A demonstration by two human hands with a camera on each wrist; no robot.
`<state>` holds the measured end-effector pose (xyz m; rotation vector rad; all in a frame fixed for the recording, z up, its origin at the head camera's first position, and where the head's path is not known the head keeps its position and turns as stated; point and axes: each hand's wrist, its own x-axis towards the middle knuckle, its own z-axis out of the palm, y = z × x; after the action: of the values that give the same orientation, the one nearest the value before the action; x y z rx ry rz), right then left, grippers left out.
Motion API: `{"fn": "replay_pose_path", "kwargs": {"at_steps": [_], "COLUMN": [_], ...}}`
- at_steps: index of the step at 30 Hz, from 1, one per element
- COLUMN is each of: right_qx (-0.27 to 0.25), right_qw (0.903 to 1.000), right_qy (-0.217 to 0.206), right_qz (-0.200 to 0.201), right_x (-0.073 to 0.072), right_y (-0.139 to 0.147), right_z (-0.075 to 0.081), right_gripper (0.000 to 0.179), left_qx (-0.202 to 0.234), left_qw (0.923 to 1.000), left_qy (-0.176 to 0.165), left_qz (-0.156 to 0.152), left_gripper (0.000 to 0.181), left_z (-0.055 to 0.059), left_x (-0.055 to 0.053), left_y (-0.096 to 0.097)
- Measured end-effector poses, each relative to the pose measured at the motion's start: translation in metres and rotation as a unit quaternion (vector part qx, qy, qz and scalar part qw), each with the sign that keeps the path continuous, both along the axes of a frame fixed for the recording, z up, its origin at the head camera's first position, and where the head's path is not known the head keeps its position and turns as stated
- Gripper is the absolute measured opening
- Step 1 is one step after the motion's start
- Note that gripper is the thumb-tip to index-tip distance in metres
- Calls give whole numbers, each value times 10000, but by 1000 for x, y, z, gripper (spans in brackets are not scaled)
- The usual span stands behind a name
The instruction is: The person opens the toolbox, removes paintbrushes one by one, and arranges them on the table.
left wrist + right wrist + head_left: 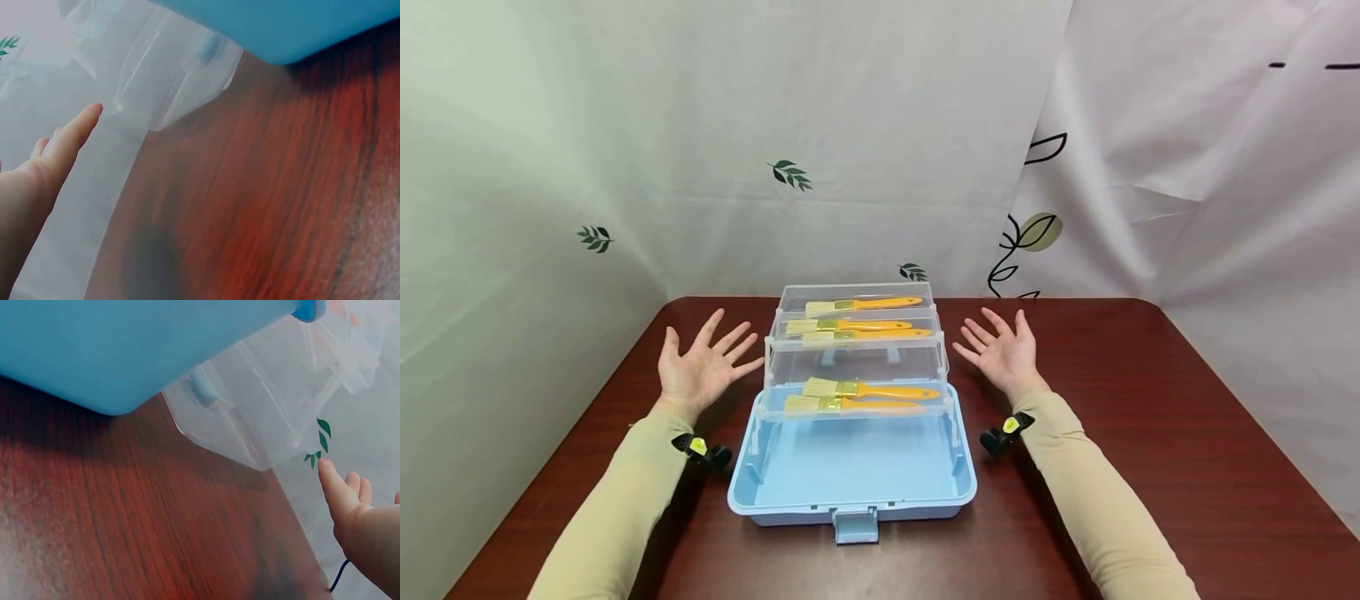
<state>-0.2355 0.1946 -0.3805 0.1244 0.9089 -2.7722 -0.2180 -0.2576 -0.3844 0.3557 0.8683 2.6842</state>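
A light blue toolbox (857, 467) stands opened on the table, its front latch (856, 527) hanging down. Clear trays rise in steps behind its base. Two paintbrushes with yellow handles, one of them a paintbrush (872, 390), lie in the lowest tray; another pair sits in the middle tray, and a single paintbrush (865, 306) at the top. Left of the trays is my left hand (702, 371), palm up, fingers spread, holding nothing. My right hand (1003, 354) mirrors it on the right side, also palm up with straight fingers and nothing in it. Both wrist views show the toolbox's blue side and clear lid.
The dark red wooden table (1150, 433) extends to both sides of the toolbox. Pale curtains (887, 142) with leaf prints hang behind and beside it. A small black camera (996, 440) is strapped to the right wrist, another camera (718, 457) to the left.
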Motion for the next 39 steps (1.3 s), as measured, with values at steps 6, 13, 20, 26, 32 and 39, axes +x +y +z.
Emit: {"fn": "replay_pose_path", "kwargs": {"at_steps": [6, 13, 20, 26, 32, 39], "right_qx": [-405, -592, -648, -525, -383, -348], "right_qw": [9992, 9982, 9977, 9972, 9950, 9920], "right_qy": [7, -13, 104, 339, 660, 877], "right_qz": [-64, -16, 178, 413, 639, 843], "right_x": [2, 6, 13, 19, 29, 37], "right_y": [8, 13, 10, 7, 1, -6], "right_z": [5, 15, 27, 35, 46, 56], "right_gripper": [58, 51, 51, 50, 48, 47], "left_qx": [-116, -243, -1100, -1997, -3265, -5090], "left_qw": [9998, 9987, 9889, 9693, 9239, 8212], "left_qy": [118, 439, 996, 1405, 1842, 2390], "left_qz": [-54, -105, 35, 281, 768, 967], "left_gripper": [64, 61, 57, 55, 41, 55], "left_z": [10, 28, 49, 63, 67, 66], "left_x": [4, 12, 22, 32, 37, 42], "left_y": [0, 1, 12, 28, 42, 55]}}
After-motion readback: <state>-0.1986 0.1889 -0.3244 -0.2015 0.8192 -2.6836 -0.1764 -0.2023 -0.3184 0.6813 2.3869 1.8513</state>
